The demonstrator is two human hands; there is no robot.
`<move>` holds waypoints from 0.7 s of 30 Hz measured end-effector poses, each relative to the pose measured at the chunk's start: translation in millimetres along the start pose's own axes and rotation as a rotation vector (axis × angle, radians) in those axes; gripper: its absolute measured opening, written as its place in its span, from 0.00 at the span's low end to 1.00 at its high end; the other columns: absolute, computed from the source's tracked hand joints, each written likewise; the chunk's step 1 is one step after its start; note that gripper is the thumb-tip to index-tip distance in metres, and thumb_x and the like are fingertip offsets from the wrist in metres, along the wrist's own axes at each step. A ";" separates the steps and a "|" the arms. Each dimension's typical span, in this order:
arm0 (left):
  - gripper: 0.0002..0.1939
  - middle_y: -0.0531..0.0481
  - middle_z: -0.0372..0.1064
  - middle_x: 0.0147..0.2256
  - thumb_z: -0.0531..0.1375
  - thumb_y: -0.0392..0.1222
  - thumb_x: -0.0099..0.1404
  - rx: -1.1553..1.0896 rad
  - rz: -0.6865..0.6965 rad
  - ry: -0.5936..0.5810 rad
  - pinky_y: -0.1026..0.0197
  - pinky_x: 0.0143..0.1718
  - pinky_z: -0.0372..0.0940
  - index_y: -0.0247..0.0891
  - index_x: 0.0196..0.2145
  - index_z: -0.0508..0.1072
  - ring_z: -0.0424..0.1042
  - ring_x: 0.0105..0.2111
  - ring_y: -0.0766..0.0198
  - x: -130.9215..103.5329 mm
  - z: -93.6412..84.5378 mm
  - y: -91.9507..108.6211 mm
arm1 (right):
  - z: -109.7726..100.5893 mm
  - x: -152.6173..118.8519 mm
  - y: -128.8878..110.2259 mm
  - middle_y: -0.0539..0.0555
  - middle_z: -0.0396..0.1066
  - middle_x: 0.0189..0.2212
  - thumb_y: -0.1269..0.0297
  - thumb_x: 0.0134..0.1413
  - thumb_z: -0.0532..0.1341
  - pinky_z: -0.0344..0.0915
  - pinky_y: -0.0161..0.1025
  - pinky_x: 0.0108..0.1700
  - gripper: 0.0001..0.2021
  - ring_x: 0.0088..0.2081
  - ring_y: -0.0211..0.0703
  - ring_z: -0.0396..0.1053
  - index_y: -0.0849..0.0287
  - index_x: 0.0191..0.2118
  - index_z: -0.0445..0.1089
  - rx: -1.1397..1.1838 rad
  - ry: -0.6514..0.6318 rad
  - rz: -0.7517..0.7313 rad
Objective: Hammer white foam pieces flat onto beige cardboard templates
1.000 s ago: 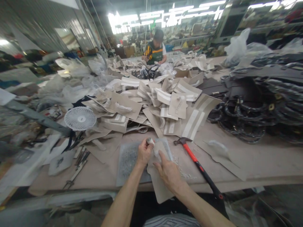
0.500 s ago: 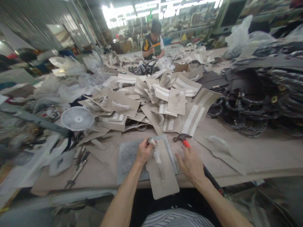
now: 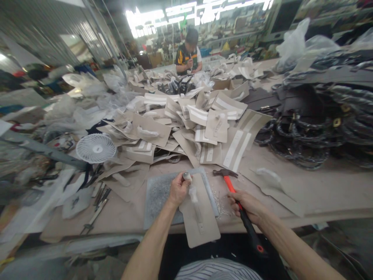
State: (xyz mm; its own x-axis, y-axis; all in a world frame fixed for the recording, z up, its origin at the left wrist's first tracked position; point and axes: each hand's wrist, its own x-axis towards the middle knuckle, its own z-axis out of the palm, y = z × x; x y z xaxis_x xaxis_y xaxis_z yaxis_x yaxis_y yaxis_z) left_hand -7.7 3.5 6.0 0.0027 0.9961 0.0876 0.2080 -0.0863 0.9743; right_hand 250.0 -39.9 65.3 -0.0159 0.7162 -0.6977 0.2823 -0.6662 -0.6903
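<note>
My left hand (image 3: 178, 189) is closed on the wrapped strap end at the top of a beige panel (image 3: 201, 225), near a small round metal piece (image 3: 186, 176). The panel lies partly on a grey slab (image 3: 160, 190) and hangs over the table's front edge. A strip in clear wrap runs down its middle. My right hand (image 3: 244, 206) has its fingers round the handle of a hammer (image 3: 230, 184) with a red shaft and black grip. The hammer's head rests over the table, right of the slab.
Beige panels (image 3: 151, 130) are heaped behind the slab. A white fan (image 3: 96, 148) and metal tools (image 3: 97, 210) are at left. Dark wrapped pieces (image 3: 303, 128) are piled at right. Small white bits (image 3: 223, 206) lie beside the slab. A person (image 3: 189, 58) sits across the table.
My right hand has moved right and closed round the hammer's handle. The hammer has turned slightly, its grip end now nearer me. My left hand and the panel have barely moved.
</note>
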 end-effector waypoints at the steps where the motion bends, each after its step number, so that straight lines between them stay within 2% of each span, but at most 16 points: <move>1: 0.12 0.48 0.78 0.38 0.60 0.43 0.61 0.004 0.006 -0.011 0.62 0.40 0.65 0.37 0.41 0.76 0.74 0.37 0.60 -0.6 -0.2 0.6 | 3.9 -7.3 -7.9 0.43 0.53 0.22 0.62 0.59 0.50 0.55 0.34 0.20 0.06 0.18 0.32 0.51 0.54 0.31 0.53 0.022 -0.012 -0.019; 3: 0.11 0.48 0.77 0.36 0.60 0.42 0.61 0.013 0.025 -0.042 0.63 0.39 0.65 0.37 0.40 0.77 0.74 0.36 0.61 -1.1 -0.9 2.0 | 11.6 -23.7 -25.0 0.42 0.52 0.21 0.57 0.61 0.48 0.52 0.33 0.19 0.09 0.16 0.32 0.49 0.53 0.31 0.53 0.017 -0.006 -0.130; 4: 0.11 0.48 0.77 0.36 0.60 0.42 0.61 0.019 0.034 -0.053 0.63 0.38 0.65 0.36 0.40 0.77 0.73 0.35 0.61 -0.8 -1.3 2.7 | 15.1 -31.4 -33.4 0.42 0.53 0.20 0.53 0.62 0.48 0.51 0.33 0.19 0.12 0.17 0.32 0.50 0.54 0.31 0.54 -0.040 0.021 -0.248; 6: 0.11 0.49 0.76 0.35 0.60 0.42 0.61 0.032 0.052 -0.075 0.62 0.39 0.65 0.36 0.39 0.77 0.72 0.35 0.61 0.1 -2.2 3.9 | 21.9 -42.4 -47.4 0.45 0.57 0.19 0.50 0.64 0.46 0.50 0.33 0.22 0.16 0.19 0.34 0.55 0.55 0.31 0.57 -0.258 0.138 -0.553; 8: 0.11 0.50 0.76 0.34 0.59 0.42 0.61 0.039 0.063 -0.097 0.63 0.38 0.65 0.36 0.39 0.77 0.72 0.34 0.62 1.1 -2.6 4.4 | 28.0 -44.7 -54.6 0.48 0.62 0.20 0.52 0.65 0.46 0.48 0.35 0.25 0.16 0.22 0.36 0.58 0.56 0.32 0.60 -0.548 0.272 -0.786; 10: 0.11 0.50 0.74 0.33 0.59 0.43 0.62 0.030 0.066 -0.112 0.63 0.35 0.64 0.36 0.39 0.76 0.70 0.32 0.63 1.6 -2.7 4.3 | 31.3 -40.7 -56.5 0.51 0.65 0.22 0.56 0.66 0.46 0.43 0.37 0.25 0.15 0.21 0.36 0.58 0.58 0.34 0.63 -0.823 0.330 -0.849; 13: 0.11 0.51 0.72 0.30 0.59 0.44 0.62 0.011 0.048 -0.112 0.64 0.33 0.62 0.35 0.38 0.76 0.68 0.30 0.64 1.3 -2.5 4.2 | 25.3 -39.9 -65.7 0.52 0.68 0.21 0.61 0.66 0.48 0.39 0.38 0.25 0.12 0.19 0.36 0.56 0.59 0.36 0.65 -1.072 0.308 -0.815; 15: 0.11 0.51 0.72 0.31 0.59 0.44 0.63 0.027 0.054 -0.115 0.64 0.35 0.63 0.36 0.38 0.76 0.69 0.32 0.63 1.0 -2.7 5.0 | 15.5 -53.0 -85.0 0.49 0.65 0.19 0.61 0.66 0.48 0.39 0.37 0.24 0.12 0.18 0.34 0.53 0.58 0.34 0.64 -1.038 0.357 -0.886; 18: 0.11 0.50 0.73 0.34 0.58 0.43 0.63 0.052 0.082 -0.123 0.63 0.39 0.63 0.36 0.39 0.76 0.70 0.35 0.62 0.6 -3.6 6.1 | 4.8 -84.7 -121.6 0.44 0.57 0.17 0.56 0.68 0.48 0.43 0.35 0.22 0.14 0.16 0.32 0.50 0.56 0.31 0.57 -0.732 0.603 -1.117; 20: 0.11 0.50 0.73 0.34 0.58 0.42 0.63 0.051 0.083 -0.128 0.63 0.39 0.63 0.36 0.40 0.76 0.70 0.35 0.62 0.5 -3.7 5.7 | 7.0 -96.5 -132.2 0.44 0.57 0.18 0.54 0.70 0.45 0.48 0.34 0.23 0.14 0.18 0.33 0.52 0.55 0.33 0.55 -0.557 0.755 -1.184; 21: 0.11 0.50 0.73 0.35 0.58 0.42 0.63 0.049 0.083 -0.127 0.63 0.39 0.63 0.36 0.40 0.76 0.70 0.35 0.62 0.5 -3.5 5.0 | 10.9 -96.0 -129.9 0.45 0.59 0.20 0.55 0.70 0.43 0.49 0.34 0.24 0.15 0.19 0.33 0.54 0.55 0.33 0.55 -0.555 0.769 -1.182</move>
State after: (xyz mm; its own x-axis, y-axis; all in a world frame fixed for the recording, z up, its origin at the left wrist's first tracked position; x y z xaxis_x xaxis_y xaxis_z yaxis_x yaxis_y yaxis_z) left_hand -10.1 3.6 11.6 0.1446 0.9799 0.1378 0.2497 -0.1709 0.9531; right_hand 204.4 -24.4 219.9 -0.0447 0.8154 0.5771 0.7840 0.3867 -0.4856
